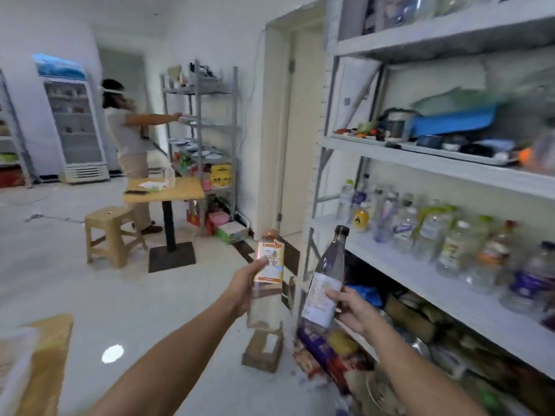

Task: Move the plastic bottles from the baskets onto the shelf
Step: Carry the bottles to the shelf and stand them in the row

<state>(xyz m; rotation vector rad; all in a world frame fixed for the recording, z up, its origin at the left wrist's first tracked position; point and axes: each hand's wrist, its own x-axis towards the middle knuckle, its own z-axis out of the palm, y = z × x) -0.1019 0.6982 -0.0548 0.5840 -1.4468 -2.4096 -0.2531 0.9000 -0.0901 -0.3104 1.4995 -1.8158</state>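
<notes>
My left hand (244, 291) grips a clear plastic bottle with an orange-and-white label and a brown cap (268, 267), held upright in front of me. In my right hand (353, 310) is a taller clear bottle with a dark cap and a white label (327, 279), tilted slightly right. Both bottles hang in the air just left of the grey metal shelf unit (426, 276). Its middle shelf carries several plastic bottles (420, 232) standing in rows. No basket is clearly in view.
Below the bottle shelf, packets and boxes (327, 349) crowd the floor and lowest level. A small cardboard box (264, 349) lies on the floor under my hands. Another person (129, 139) stands at a far rack beside a wooden table (163, 190) and stool (109, 232).
</notes>
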